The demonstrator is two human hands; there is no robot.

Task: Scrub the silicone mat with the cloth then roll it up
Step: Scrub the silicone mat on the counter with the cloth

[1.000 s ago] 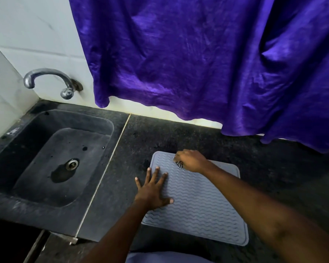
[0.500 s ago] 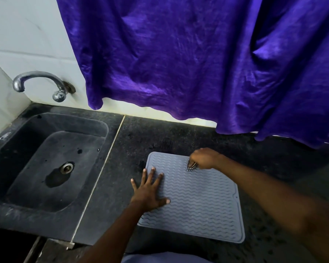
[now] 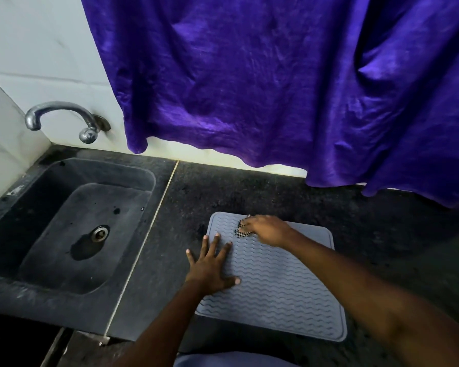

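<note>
A grey silicone mat [image 3: 281, 287] with a wavy ribbed pattern lies flat on the dark counter. My left hand [image 3: 212, 266] rests on the mat's left edge, fingers spread and straight. At the mat's far left part, my right hand [image 3: 268, 230] presses a small black-and-white checkered cloth [image 3: 240, 231] against the mat. Most of the cloth is hidden under the fingers.
A dark stone sink [image 3: 72, 234] with a metal drain [image 3: 100, 232] lies to the left, under a chrome tap [image 3: 61, 115]. A purple curtain [image 3: 276, 88] hangs over the back of the counter [image 3: 382, 234]. The counter's front edge is close to my body.
My right hand slid right along the mat's far edge with the cloth, then back to the left. My left hand stayed in place on the mat.
</note>
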